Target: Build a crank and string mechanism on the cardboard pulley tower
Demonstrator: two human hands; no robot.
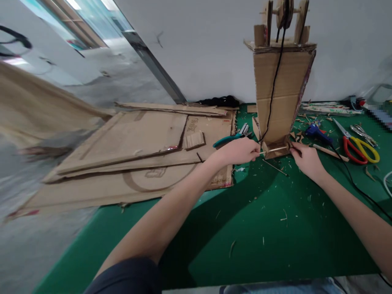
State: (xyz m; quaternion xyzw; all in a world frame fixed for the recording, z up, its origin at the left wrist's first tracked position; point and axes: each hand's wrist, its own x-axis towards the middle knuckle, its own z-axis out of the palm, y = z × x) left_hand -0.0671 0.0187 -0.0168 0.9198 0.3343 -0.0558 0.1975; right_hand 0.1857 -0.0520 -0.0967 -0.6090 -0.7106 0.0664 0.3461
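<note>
A tall cardboard tower stands upright on the green table, with wooden wheels on an axle at its top and a black cord running down its front. A thin wooden stick passes through the tower's base. My left hand pinches the stick's left end. My right hand has its fingers closed at the stick's right end, against the tower's bottom corner.
Flat cardboard sheets are stacked on the table's left. Teal-handled pliers lie behind my left hand. To the right lie a blue glue gun, red and yellow scissors, another wooden stick and scattered scraps.
</note>
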